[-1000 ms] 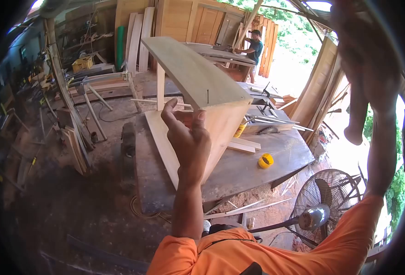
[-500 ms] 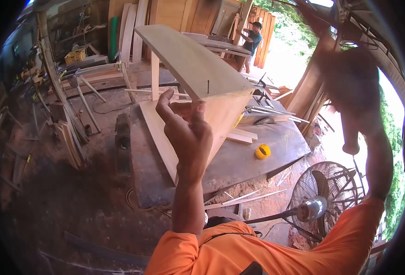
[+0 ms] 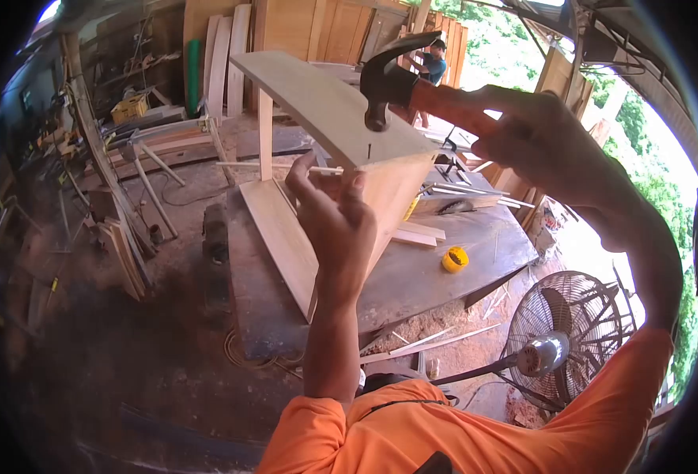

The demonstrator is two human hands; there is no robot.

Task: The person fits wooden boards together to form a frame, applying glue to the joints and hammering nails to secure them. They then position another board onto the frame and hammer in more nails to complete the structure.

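My right hand [image 3: 535, 138] is closed round the handle of a claw hammer [image 3: 388, 85]. The dark hammer head hovers over the top board [image 3: 309, 107] of a wooden box frame, just behind a nail [image 3: 369, 151]. That nail stands partly out of the board near its front corner. With thumb and fingers, my left hand [image 3: 337, 225] grips the board's front edge below the nail. An upright side panel [image 3: 400, 189] meets the top board at this corner, and a lower board [image 3: 274, 237] lies on the worktable.
The dark worktable [image 3: 483, 272] carries a yellow tape roll [image 3: 455, 259], wood strips [image 3: 416, 234] and a saw blade [image 3: 453, 206]. A large fan [image 3: 554, 332] stands at right. A co-worker [image 3: 434, 63] stands at the back. Wood offcuts lie on the floor.
My right hand has come down from high on the right, bringing the hammer over the board near the nail. The nail shows shorter above the board. My left hand keeps its hold.
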